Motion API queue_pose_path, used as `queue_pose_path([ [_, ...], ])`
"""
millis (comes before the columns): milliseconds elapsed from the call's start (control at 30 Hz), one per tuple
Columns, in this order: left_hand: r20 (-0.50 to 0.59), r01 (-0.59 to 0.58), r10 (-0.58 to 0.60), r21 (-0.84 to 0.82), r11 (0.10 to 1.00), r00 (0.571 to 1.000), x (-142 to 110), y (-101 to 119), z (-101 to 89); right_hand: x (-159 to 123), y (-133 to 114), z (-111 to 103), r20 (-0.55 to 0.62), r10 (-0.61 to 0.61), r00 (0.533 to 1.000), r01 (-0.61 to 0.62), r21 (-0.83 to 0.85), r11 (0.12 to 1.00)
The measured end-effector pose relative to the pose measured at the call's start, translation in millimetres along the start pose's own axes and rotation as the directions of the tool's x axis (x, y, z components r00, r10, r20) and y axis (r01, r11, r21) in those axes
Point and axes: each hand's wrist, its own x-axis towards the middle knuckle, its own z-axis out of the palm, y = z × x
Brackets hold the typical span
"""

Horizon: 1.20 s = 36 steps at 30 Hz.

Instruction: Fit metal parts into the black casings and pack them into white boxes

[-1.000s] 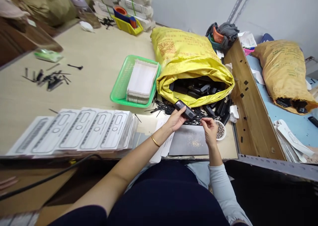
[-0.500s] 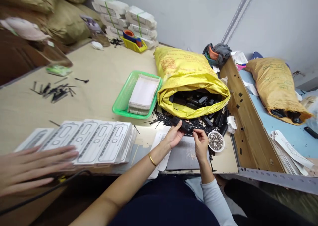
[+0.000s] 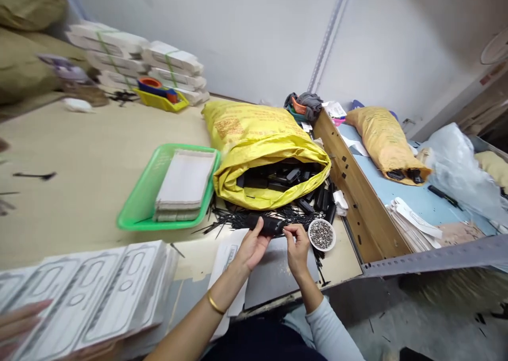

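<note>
A small oblong black plastic casing (image 3: pixel 265 225) lies in my left hand (image 3: pixel 251 252), whose thumb and fingers are closed around it. At the casing's right end is my right hand (image 3: pixel 298 251), its thumb and forefinger pinched together; whatever they hold is too small to make out. Just right of that hand stands a white bowl (image 3: pixel 333 240) full of small shiny metal parts (image 3: pixel 321 234). Thin black strips (image 3: pixel 234 219) are heaped behind both hands. An open yellow sack (image 3: pixel 265 125) with more black casings (image 3: pixel 291 176) inside lies beyond them. Below my hands is a grey sheet (image 3: pixel 270 276).
A green basket (image 3: pixel 137 205) holds stacked white cards. Printed white card stacks (image 3: pixel 115 292) stand at front left, with another person's hand (image 3: pixel 24 321) on them. A wooden board (image 3: pixel 353 202) borders the table at right; an orange sack (image 3: pixel 377 138) lies beyond.
The view has swung to the right, so the table's things sit further left. My left hand still holds the casing and my right fingers stay at its end.
</note>
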Motion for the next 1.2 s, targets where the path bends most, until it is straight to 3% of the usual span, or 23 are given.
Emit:
queue_pose_path([
  [300,-0.007,-0.009,0.010,0.076,0.997,1.000,-2.6,-2.4,3.5,-0.5,4.1,-0.9,-0.031,-0.077,0.997,0.073,-0.104,0.992],
  [500,0.054,-0.057,0.051,0.118,0.991,0.997,-13.1,-10.7,8.4,-3.4,5.5,-3.7,-0.083,0.058,0.995,-0.056,0.022,0.998],
  [633,0.084,-0.039,0.030,0.115,0.993,0.996,-14.3,-13.8,8.3,-8.2,7.6,-2.4,-0.120,0.064,0.991,-0.058,0.059,0.997],
  [933,0.184,-0.079,0.046,0.175,0.981,0.982,-16.5,-9.5,8.6,-10.6,7.9,-1.9,-0.075,0.187,0.979,-0.166,0.222,0.961],
  [1067,0.203,-0.125,0.082,0.206,0.971,0.976,-16.6,-13.7,5.2,-7.8,6.0,-11.0,-0.033,0.140,0.990,-0.134,0.138,0.981],
  [1200,0.203,-0.157,0.108,0.242,0.958,0.973,-19.3,-24.5,-0.4,-14.0,12.8,-28.7,0.042,0.090,0.995,-0.086,-0.093,0.992],
])
